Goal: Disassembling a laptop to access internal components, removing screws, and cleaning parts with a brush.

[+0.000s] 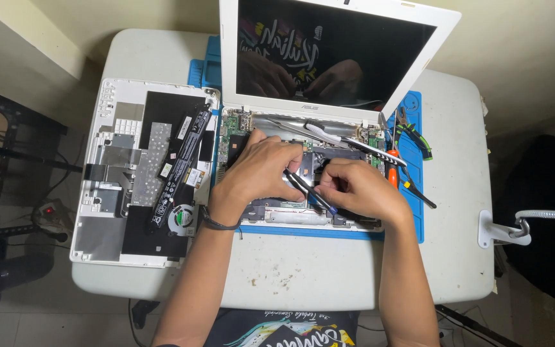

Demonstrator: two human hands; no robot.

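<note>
Opened white laptop (303, 193) at table centre, on a blue mat (412, 212), screen up at 12 o'clock; left hand (261, 170) lies palm-down on the bared boards, fingers curled, nothing seen in its grasp; right hand (354, 186) pinched closed around a dark slim tool (306, 187), tip pointing toward 10 o'clock, beside the left fingers; removed bottom cover (139, 173) at 9 o'clock, long black battery (181, 167) and small fan (180, 217) lying on it; green-handled pliers (415, 138) at 2 o'clock
</note>
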